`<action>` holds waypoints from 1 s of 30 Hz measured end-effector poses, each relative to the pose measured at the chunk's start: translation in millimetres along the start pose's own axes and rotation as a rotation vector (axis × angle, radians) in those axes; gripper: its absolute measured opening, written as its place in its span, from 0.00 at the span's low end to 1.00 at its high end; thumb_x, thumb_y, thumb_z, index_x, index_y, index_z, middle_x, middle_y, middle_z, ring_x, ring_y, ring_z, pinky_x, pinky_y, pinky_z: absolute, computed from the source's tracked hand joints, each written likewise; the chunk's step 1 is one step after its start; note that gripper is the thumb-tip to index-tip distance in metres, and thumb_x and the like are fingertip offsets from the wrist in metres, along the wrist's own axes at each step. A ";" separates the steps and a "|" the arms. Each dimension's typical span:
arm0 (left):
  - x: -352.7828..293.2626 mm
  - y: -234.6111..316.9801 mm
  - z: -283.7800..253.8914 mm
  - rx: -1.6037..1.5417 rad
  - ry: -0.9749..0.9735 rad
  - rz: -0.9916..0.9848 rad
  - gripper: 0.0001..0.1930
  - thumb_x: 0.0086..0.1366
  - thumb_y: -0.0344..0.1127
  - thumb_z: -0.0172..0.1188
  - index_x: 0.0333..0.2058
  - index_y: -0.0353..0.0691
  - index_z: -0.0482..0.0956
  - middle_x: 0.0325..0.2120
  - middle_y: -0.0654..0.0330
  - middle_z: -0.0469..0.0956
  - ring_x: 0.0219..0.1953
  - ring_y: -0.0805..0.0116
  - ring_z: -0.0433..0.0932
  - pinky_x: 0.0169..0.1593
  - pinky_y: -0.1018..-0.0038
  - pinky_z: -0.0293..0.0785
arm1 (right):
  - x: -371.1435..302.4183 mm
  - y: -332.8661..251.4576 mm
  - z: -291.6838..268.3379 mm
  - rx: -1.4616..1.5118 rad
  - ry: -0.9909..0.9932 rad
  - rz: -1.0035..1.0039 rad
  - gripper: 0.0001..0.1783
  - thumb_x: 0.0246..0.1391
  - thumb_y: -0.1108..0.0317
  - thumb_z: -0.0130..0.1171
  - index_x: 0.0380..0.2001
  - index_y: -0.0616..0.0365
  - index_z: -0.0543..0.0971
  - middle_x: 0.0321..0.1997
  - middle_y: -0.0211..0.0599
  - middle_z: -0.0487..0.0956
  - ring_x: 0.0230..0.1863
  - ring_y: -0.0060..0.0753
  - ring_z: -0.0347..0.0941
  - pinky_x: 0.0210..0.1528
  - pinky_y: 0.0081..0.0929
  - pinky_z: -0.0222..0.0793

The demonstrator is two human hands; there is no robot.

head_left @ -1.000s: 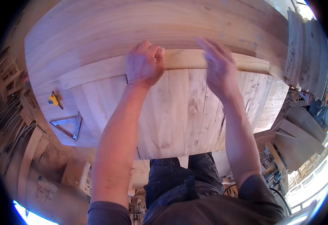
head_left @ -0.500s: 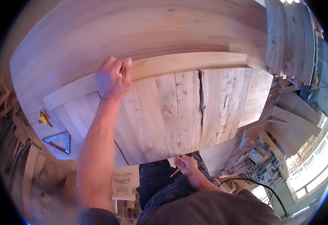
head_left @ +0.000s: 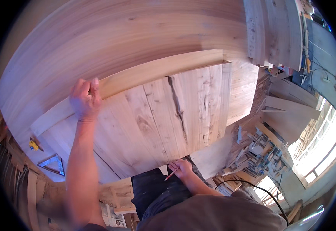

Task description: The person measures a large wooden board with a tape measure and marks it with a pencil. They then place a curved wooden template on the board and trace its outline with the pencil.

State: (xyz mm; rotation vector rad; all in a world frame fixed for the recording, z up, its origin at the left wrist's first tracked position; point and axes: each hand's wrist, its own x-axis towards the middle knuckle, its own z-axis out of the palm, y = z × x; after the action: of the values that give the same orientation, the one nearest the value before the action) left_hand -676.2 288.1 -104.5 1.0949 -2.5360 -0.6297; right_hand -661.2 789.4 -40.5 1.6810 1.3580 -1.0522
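My left hand [head_left: 85, 98] presses flat on a long pale wooden strip [head_left: 156, 71] that lies across the far edge of a glued-up panel of wide boards [head_left: 164, 115]. A dark crack runs down one board of the panel. My right hand [head_left: 182, 168] is down at the panel's near edge, close to my body, and holds a thin pencil [head_left: 171, 175] that points down to the left.
A large pale wooden top [head_left: 110, 34] lies under and beyond the panel. A metal triangular square [head_left: 52, 164] and a small yellow tool [head_left: 33, 144] lie at the left. Planks [head_left: 268, 34] are stacked at the upper right. Power tools [head_left: 264, 158] and a black cable [head_left: 252, 188] are on the floor to the right.
My right hand left the strip, came down to the panel's near edge and now holds a pencil. My left hand stayed on the strip. The view shifted so the panel sits further right.
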 end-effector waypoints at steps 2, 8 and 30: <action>-0.1 0.6 -1.1 -0.002 0.002 -0.004 0.16 0.70 0.41 0.59 0.22 0.42 0.78 0.22 0.61 0.71 0.26 0.56 0.71 0.34 0.61 0.66 | -2.9 -9.7 0.1 -0.049 -0.043 -0.065 0.17 0.63 0.77 0.46 0.55 0.59 0.72 0.49 0.46 0.80 0.49 0.47 0.77 0.54 0.46 0.72; 0.1 1.2 -2.8 0.003 -0.049 -0.035 0.17 0.71 0.42 0.58 0.23 0.41 0.76 0.23 0.61 0.70 0.27 0.56 0.70 0.35 0.61 0.66 | 24.3 -51.4 -22.4 0.140 0.201 -0.240 0.28 0.66 0.75 0.37 0.69 0.60 0.61 0.57 0.49 0.76 0.52 0.48 0.75 0.58 0.50 0.69; 10.5 14.3 4.6 -0.088 -0.093 -0.154 0.22 0.69 0.44 0.62 0.18 0.36 0.73 0.20 0.54 0.70 0.24 0.54 0.70 0.31 0.60 0.63 | 7.8 -114.8 -33.3 0.228 -0.123 -0.311 0.24 0.58 0.81 0.42 0.59 0.64 0.69 0.35 0.33 0.75 0.26 0.27 0.66 0.52 0.39 0.71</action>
State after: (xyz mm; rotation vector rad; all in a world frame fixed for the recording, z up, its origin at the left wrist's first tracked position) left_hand -693.8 290.3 -100.1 1.2659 -2.4902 -0.8434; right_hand -767.9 843.6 -38.7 1.5628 1.4953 -1.5128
